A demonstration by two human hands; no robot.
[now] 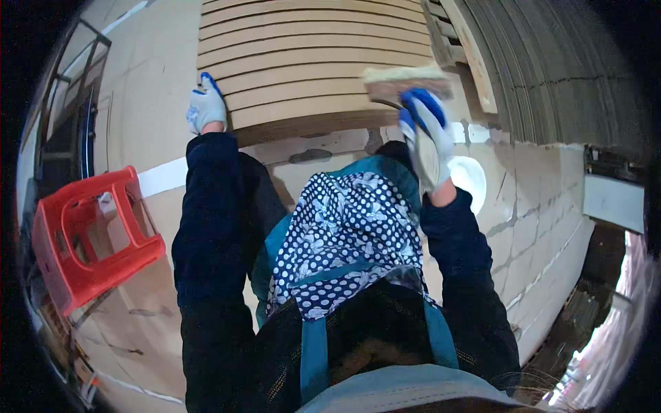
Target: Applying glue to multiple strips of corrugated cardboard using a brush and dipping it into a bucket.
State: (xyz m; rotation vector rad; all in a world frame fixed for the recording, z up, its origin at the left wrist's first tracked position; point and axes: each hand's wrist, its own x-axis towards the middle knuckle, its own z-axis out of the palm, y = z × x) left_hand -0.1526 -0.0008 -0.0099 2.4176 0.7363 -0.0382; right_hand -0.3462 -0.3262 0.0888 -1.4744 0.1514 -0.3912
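In front of me lie overlapping tan sheets, seemingly cardboard (310, 65), stepped so that only a strip of each shows. Both hands wear white gloves with blue coating. My left hand (206, 107) is at the left edge of the sheets, its thumb stretched along them and its other fingers curled, partly hidden. A wide flat brush (406, 84) with pale bristles and a brown body is gripped in my right hand (428, 138). It hovers over or touches the right side of the sheets; I cannot tell which. A white round container (468, 180) is partly hidden behind my right wrist.
On the left a red plastic stool (96, 237) lies tipped on the tiled floor. Tall stacks of grey-brown sheets (561, 69) rise at the far right, beside a wooden pallet or frame (475, 55). A dark metal frame (72, 89) stands at the far left.
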